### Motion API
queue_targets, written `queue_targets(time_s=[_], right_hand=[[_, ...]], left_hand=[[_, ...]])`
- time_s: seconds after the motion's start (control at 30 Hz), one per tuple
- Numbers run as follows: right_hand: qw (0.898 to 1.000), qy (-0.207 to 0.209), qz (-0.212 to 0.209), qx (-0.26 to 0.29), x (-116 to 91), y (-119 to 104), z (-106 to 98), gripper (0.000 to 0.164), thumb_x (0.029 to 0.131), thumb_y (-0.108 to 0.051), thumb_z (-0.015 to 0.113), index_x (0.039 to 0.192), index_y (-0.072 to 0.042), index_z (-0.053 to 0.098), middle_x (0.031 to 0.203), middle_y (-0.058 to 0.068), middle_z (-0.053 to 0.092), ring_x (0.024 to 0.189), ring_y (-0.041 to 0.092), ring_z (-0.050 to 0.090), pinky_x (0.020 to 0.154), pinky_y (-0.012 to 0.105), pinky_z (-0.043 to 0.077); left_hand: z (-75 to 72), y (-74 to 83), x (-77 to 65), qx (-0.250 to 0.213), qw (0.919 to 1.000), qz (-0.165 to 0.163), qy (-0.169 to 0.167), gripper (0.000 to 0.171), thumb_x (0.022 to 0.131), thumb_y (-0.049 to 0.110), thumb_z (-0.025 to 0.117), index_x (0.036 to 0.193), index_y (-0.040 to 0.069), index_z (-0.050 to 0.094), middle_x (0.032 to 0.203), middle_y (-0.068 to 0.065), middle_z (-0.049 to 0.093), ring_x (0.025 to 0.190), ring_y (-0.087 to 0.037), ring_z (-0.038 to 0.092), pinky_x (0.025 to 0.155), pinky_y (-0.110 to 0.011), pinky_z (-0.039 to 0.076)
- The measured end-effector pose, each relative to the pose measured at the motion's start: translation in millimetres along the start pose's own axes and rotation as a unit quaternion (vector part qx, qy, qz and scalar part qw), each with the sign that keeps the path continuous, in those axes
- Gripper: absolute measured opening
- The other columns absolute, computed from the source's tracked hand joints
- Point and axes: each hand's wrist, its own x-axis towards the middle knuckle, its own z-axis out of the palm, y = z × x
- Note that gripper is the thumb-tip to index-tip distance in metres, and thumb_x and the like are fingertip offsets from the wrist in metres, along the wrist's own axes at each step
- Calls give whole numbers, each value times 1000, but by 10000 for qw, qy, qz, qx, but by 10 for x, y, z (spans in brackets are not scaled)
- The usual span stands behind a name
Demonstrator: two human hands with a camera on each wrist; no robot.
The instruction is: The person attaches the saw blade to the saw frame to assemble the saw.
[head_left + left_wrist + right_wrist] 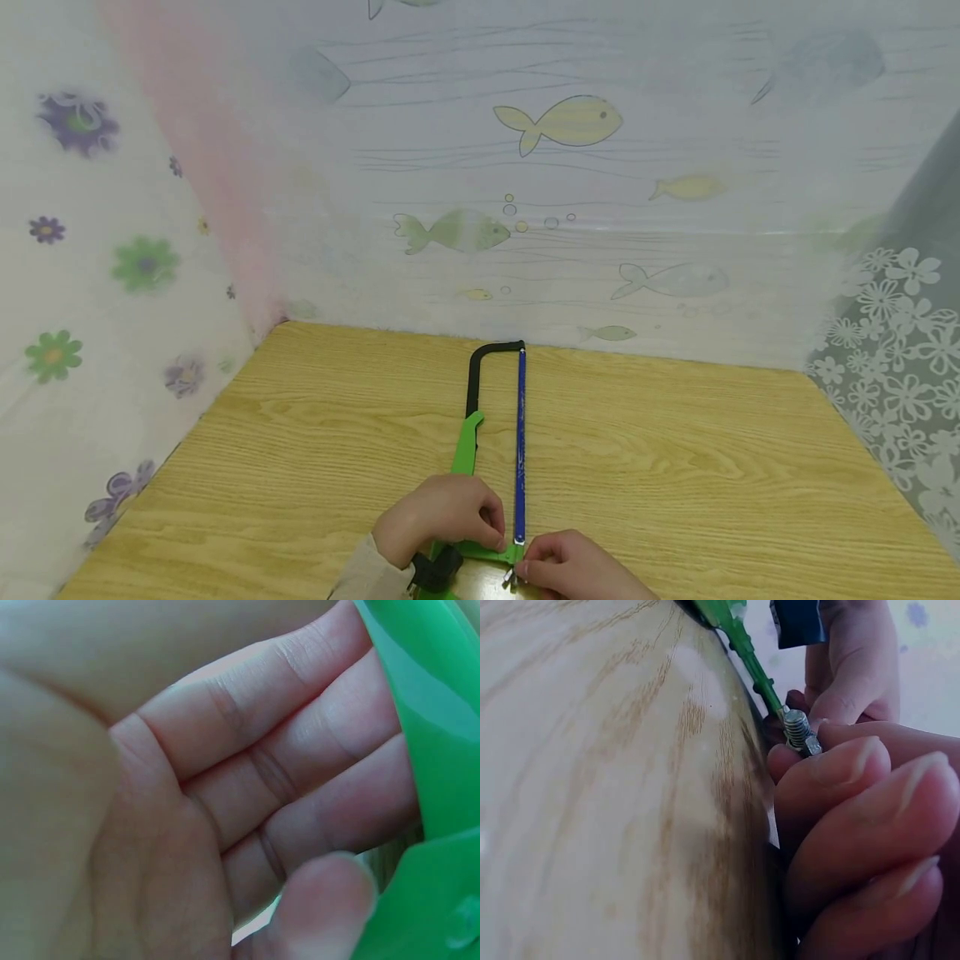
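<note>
A hacksaw with a green frame (465, 446), a black front bow (474, 375) and a blue blade (521, 450) lies on the table, pointing away from me. My left hand (446, 512) holds the green frame near its handle end. In the left wrist view its fingers reach behind the green part (442, 712), the thumb in front. At the blade's near end, my right hand (577, 567) pinches a metal wing nut (512, 577). A threaded bolt end (797, 731) sticks out beside the right fingertips in the right wrist view. The saw's handle is mostly hidden under the left wrist.
The wood-grain table (675, 467) extends to both sides of the saw. Behind it hangs a pale sheet (570, 183) printed with fish; a flowered sheet (90, 317) stands at the left and a grey floral curtain (892, 350) at the right.
</note>
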Motion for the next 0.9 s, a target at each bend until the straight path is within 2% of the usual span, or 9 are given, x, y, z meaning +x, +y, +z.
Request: queue_targets(time_s=[0.57,0.9], right_hand=[[9998,117,-111,-81,21,24,6,23,84,-30,61,79,-7,58,55,-7,44,45,5,36,44,21,28],[9995,205,-14,-229,24,10,12,24,83,-29,61,76,-7,60,54,-5,42,46,8,36,44,22,28]], left_hand=[[-15,31,-23,4,10000,-30,20,12,74,36,68,66,30,62,63,19,54,55,0,48,54,-22,38],[-1,18,-15,41,10000,-28,46,12,74,37,68,66,31,62,63,20,54,55,0,48,54,-22,38]])
